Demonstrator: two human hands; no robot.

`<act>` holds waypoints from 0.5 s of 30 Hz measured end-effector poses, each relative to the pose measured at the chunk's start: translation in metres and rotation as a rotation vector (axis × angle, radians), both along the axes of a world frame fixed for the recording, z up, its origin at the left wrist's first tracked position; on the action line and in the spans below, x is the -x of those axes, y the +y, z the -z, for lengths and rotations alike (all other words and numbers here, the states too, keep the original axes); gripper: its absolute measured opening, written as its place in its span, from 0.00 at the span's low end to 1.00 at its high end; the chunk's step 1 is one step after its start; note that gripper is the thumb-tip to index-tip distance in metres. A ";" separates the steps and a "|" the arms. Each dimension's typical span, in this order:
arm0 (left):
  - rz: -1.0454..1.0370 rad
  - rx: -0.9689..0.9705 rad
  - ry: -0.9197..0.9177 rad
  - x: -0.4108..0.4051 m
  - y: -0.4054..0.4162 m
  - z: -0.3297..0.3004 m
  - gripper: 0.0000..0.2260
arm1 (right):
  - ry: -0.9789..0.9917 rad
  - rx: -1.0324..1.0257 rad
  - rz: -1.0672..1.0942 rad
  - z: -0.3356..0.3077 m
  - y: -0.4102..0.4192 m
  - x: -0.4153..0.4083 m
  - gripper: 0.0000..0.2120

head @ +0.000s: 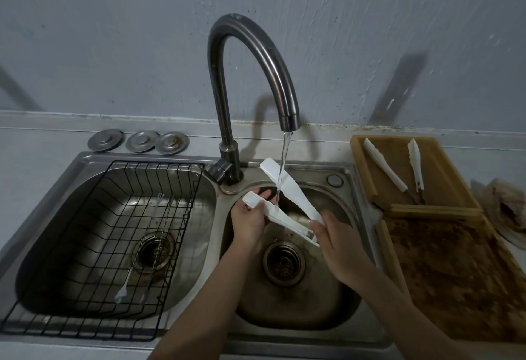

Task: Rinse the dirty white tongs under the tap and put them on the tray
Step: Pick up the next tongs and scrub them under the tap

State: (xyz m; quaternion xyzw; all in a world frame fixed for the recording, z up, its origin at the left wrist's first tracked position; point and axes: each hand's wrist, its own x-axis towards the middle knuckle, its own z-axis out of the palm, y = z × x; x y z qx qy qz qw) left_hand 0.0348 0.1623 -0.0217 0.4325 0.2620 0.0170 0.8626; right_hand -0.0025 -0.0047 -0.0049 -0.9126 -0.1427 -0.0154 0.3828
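White tongs [287, 203] at frame centre, arms splayed under tap [250, 74] stream, over right sink [336, 314]. Left hand [249, 223] fingers grip lower arm; right hand [338, 243] fingers pinch hinge end. Tray [361, 166] at right w/ two other tongs.

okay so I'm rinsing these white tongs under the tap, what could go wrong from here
The white tongs are spread open and wet, gripped by the left hand and right hand, so they might slip into the sink. Water striking the upper arm could splash toward the wooden tray nearby.
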 end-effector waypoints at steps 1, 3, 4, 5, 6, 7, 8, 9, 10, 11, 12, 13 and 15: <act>-0.014 -0.013 0.001 0.001 -0.003 -0.002 0.20 | 0.005 -0.008 0.010 0.000 0.000 -0.001 0.11; -0.016 -0.054 -0.018 0.004 -0.011 -0.005 0.21 | 0.027 -0.029 0.028 0.000 0.002 -0.002 0.11; 0.013 -0.097 -0.038 0.007 -0.015 -0.006 0.21 | 0.049 -0.037 0.031 0.002 0.004 -0.003 0.11; 0.064 -0.141 -0.057 0.009 -0.020 -0.008 0.24 | 0.080 -0.042 0.036 0.004 0.005 -0.003 0.11; 0.128 -0.167 -0.073 0.011 -0.024 -0.009 0.28 | 0.116 -0.050 0.048 0.006 0.006 -0.004 0.12; 0.195 -0.164 -0.092 0.013 -0.028 -0.009 0.31 | 0.150 -0.063 0.072 0.008 0.005 -0.005 0.14; 0.247 -0.151 -0.113 0.014 -0.029 -0.009 0.32 | 0.181 -0.084 0.100 0.008 0.004 -0.006 0.15; 0.275 -0.134 -0.124 0.014 -0.028 -0.011 0.30 | 0.208 -0.106 0.122 0.008 0.002 -0.006 0.15; 0.285 -0.114 -0.118 0.014 -0.024 -0.012 0.27 | 0.234 -0.113 0.126 0.007 0.001 -0.007 0.16; 0.291 -0.072 -0.108 0.012 -0.021 -0.012 0.23 | 0.265 -0.100 0.115 0.006 -0.001 -0.007 0.16; 0.302 -0.028 -0.103 0.010 -0.019 -0.011 0.19 | 0.303 -0.083 0.095 0.005 -0.001 -0.007 0.17; 0.311 0.015 -0.107 0.009 -0.018 -0.011 0.16 | 0.347 -0.079 0.073 0.004 0.000 -0.007 0.17; 0.299 0.078 -0.097 0.005 -0.019 -0.009 0.12 | 0.422 -0.099 0.040 0.003 0.004 -0.006 0.18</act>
